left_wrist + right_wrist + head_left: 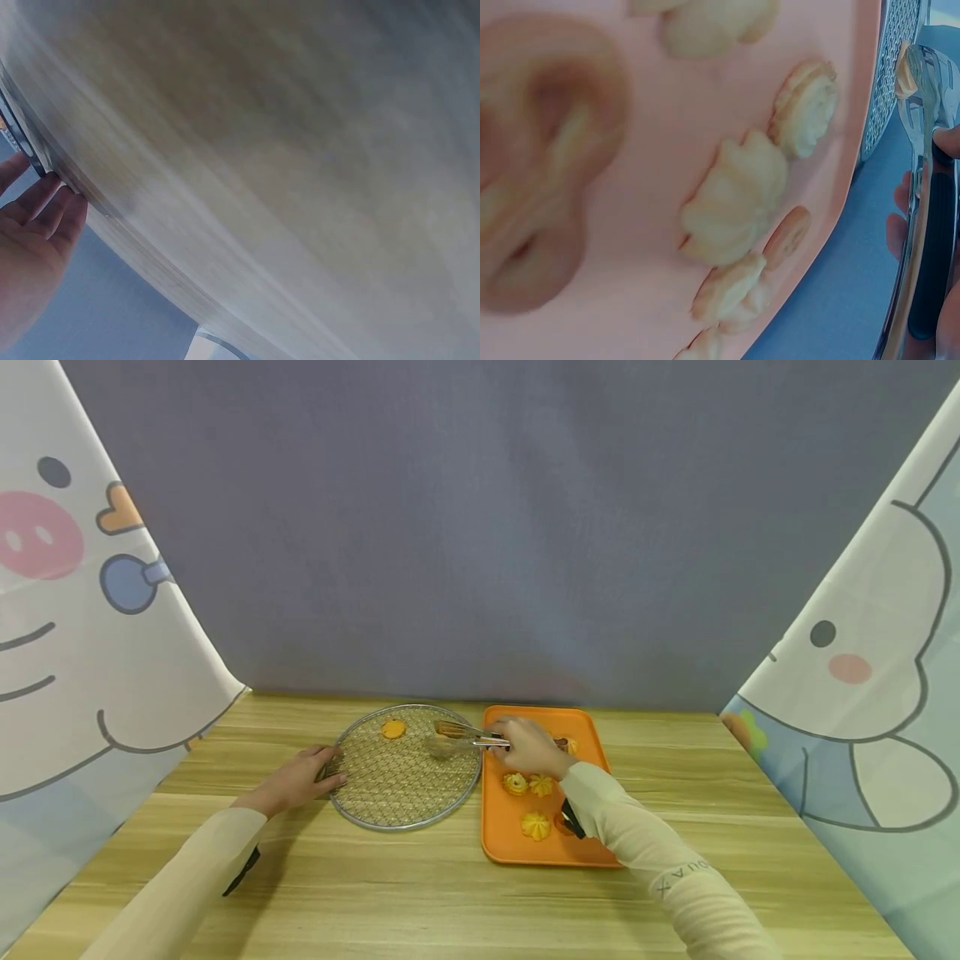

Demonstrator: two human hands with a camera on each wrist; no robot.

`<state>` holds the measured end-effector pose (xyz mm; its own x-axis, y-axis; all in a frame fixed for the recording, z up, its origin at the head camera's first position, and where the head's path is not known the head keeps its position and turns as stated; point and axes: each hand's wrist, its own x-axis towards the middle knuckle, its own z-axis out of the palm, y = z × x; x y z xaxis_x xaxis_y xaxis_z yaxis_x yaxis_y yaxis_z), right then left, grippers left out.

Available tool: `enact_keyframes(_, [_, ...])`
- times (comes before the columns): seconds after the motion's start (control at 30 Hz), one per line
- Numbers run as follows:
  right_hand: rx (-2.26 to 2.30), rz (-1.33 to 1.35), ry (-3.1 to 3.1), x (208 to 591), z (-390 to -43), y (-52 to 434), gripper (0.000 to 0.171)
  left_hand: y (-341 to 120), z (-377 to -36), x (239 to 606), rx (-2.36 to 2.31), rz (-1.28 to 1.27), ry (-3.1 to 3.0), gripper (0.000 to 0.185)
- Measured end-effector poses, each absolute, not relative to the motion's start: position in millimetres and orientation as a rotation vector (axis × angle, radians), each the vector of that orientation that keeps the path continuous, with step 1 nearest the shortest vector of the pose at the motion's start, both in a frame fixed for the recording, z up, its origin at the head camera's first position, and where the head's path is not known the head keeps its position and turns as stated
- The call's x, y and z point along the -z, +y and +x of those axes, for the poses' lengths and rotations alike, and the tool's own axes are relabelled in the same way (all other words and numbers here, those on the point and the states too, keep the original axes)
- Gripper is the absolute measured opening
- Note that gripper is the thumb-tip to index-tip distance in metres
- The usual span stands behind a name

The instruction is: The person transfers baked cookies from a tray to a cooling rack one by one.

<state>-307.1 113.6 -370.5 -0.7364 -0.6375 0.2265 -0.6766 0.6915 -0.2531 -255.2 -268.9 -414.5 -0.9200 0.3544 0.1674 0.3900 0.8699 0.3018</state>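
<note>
At the left edge of the round wire rack [405,789], the left hand [300,777] is touching the rim, its fingers lying nearly straight and its thumb set apart from them; how firmly they are pressing, I cannot tell. Toward the rack's far side, a lone cookie [393,728] is lying on the mesh. To its right, the tips of the tongs [936,240] are holding a second piece, the gripped cookie [906,71], over the mesh; blur is hiding whether it is touching the wires. The tongs' long axis is running sideways across the rack's right rim, so the gripped cookie is sitting left of the right fingers, at the far end of the metal. The right hand [528,747], the nearer of the two, is pinching the tongs' handles between thumb and fingers. Beneath it, the orange tray [501,846] is bearing several more cookies [536,827].
</note>
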Motion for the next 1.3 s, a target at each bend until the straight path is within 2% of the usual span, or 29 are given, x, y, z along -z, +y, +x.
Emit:
enact_keyframes(0.6, [-0.509,0.953,-2.815,378.4,-333.1,82.2,0.035,-266.8,-254.0,412.8,0.505,-0.582,-2.937,0.052])
enact_keyframes(1.3, [-0.461,0.933,-2.875,381.2,-337.1,68.8,0.036,-268.4,-253.2,412.9,0.525,-0.593,-2.929,0.055])
